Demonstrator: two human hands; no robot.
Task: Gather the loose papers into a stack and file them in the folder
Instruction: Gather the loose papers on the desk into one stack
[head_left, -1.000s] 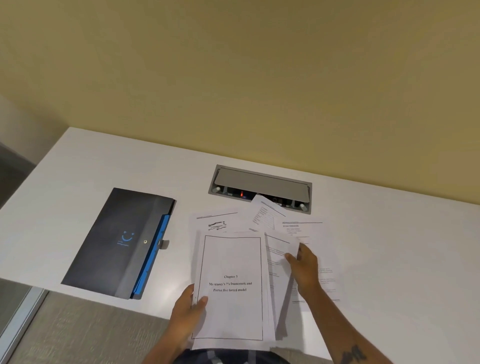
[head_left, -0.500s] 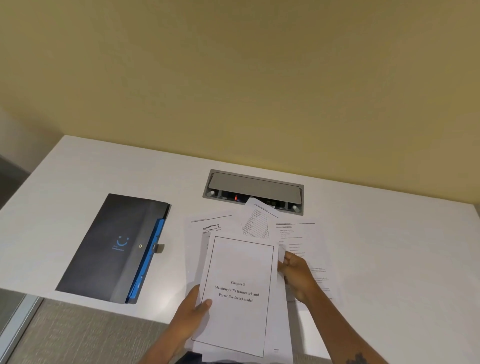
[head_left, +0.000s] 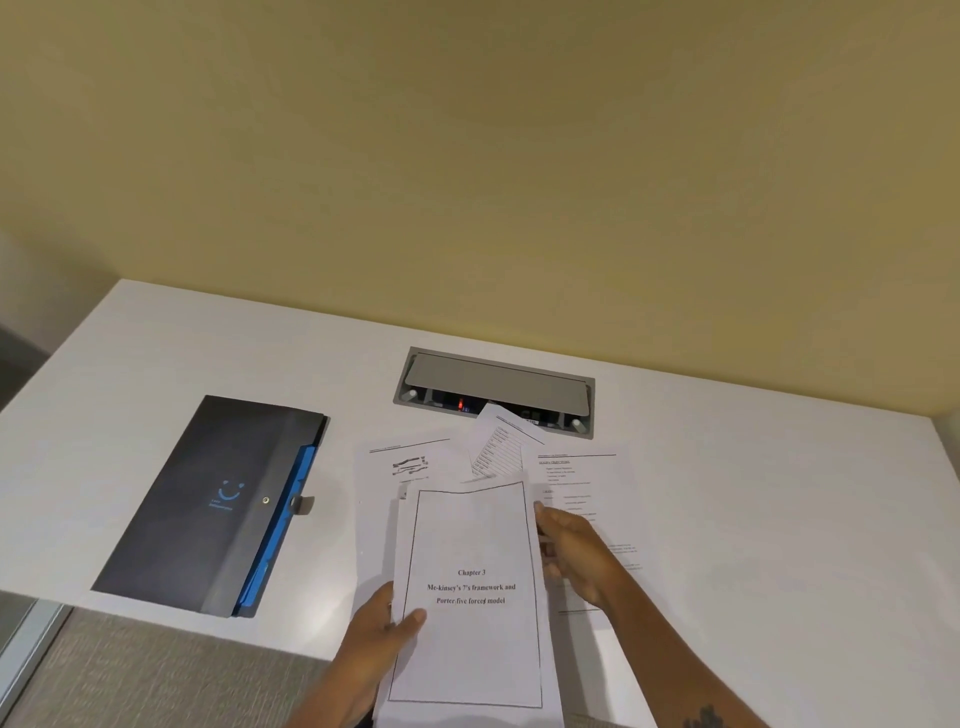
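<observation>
Left of the cable hatch (head_left: 496, 389), well apart from it, the folder (head_left: 208, 504) lies flat on the desk (head_left: 779, 519), flap down, so it must be opened later. Nearer me, my left hand (head_left: 379, 639) pinches the stack (head_left: 470, 592) at its left edge, thumb on the cover sheet, while my right hand (head_left: 576, 551) holds its right edge, fingers tucked behind. Three loose sheets (head_left: 587, 483) remain just below the hatch; I should square the edges, then slide each underneath without creasing.

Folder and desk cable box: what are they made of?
Folder: looks like matte dark grey plastic, possibly coated card; flat sheen, metal snap, blue inner pockets showing at its edge. Cable box: looks like brushed grey metal or painted plastic; the smooth hinged lid leaves that open.
</observation>
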